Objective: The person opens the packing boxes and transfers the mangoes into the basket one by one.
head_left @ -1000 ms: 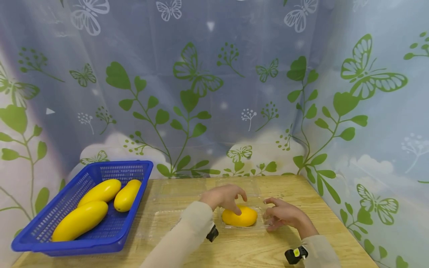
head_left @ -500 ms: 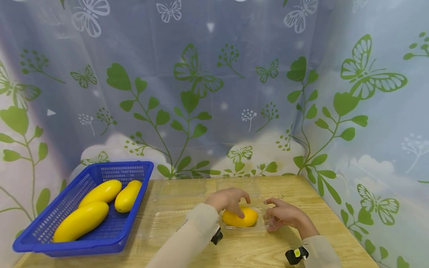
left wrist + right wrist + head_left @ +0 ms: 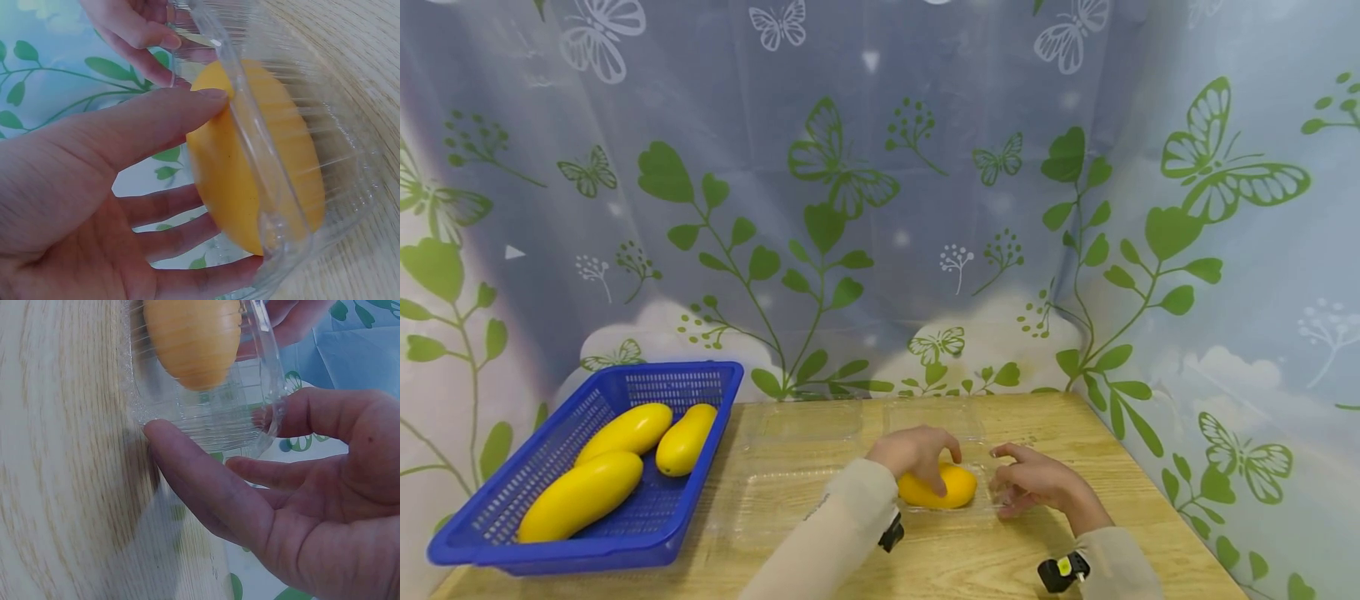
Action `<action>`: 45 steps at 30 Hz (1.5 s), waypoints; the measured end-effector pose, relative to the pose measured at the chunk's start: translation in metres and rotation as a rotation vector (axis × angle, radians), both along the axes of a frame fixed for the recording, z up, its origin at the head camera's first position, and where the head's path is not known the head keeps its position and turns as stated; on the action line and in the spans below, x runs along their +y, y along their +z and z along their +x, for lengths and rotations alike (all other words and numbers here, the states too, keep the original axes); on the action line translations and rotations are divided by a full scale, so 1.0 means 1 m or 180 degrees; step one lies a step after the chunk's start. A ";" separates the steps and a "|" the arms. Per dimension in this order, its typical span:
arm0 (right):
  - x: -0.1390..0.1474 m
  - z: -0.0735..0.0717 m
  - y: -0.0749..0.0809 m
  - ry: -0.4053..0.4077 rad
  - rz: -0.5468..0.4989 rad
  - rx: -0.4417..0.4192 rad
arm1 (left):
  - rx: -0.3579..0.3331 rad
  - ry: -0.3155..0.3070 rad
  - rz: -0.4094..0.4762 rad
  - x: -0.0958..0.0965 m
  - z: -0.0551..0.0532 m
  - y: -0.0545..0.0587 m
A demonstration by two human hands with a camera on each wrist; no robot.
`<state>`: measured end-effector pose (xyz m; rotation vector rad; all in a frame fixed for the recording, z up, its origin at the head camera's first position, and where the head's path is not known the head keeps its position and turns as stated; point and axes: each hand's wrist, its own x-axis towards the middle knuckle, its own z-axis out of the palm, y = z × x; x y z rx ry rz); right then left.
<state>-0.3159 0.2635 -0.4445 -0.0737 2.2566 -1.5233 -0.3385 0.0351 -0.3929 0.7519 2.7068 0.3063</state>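
Note:
An orange-yellow mango (image 3: pixel 958 487) lies in a clear plastic box (image 3: pixel 200 434) on the wooden table. My left hand (image 3: pixel 917 454) reaches in from above and holds the mango between thumb and fingers. Up close in the left wrist view, the thumb presses one side of the fruit and the other fingers lie along the opposite side. At the box's right end, my right hand (image 3: pixel 1033 479) has its thumb low on the wall and a finger at the rim. That end of the box sits between them.
A blue plastic basket (image 3: pixel 598 552) on the left holds several larger yellow fruits (image 3: pixel 583 496). Another clear plastic box (image 3: pixel 760 508) lies between it and my left arm. Clear trays or lids (image 3: pixel 808 421) lie behind, before a patterned curtain (image 3: pixel 880 250).
My left hand has shifted slightly right and down with its grip on the mango. The mango stays in the box, and my right hand has hardly moved.

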 end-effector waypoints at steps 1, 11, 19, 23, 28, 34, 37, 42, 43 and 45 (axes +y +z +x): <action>0.000 0.000 0.000 -0.0002 -0.0002 -0.0002 | 0.0001 0.0010 -0.0002 0.000 0.000 0.000; 0.000 0.001 0.000 -0.0018 -0.0012 0.0008 | -0.0013 0.0038 -0.0133 0.003 0.001 -0.002; -0.001 0.001 0.002 -0.0012 -0.0023 -0.0007 | -0.0021 0.0024 -0.0135 0.003 -0.001 -0.003; -0.002 0.002 0.002 -0.0022 0.0004 -0.0008 | -0.0011 -0.0004 -0.0130 0.002 0.000 -0.002; -0.003 0.003 0.003 -0.0040 0.0026 -0.0019 | -0.0004 -0.0040 -0.0109 0.001 0.001 -0.002; -0.002 0.003 0.004 -0.0049 0.0040 -0.0010 | -0.0045 -0.0051 -0.0049 -0.001 0.001 0.002; -0.002 0.003 0.004 -0.0054 0.0030 0.0006 | -0.0042 -0.0065 -0.0031 -0.001 0.001 0.004; -0.003 0.003 0.004 -0.0040 0.0028 0.0008 | -0.0026 -0.0113 -0.0007 -0.003 0.001 0.008; -0.003 0.003 0.004 -0.0040 0.0030 0.0007 | -0.0022 -0.0116 -0.0001 -0.004 0.001 0.008; -0.003 0.003 0.003 -0.0038 0.0033 0.0003 | -0.0030 -0.0107 0.0036 -0.006 0.002 0.010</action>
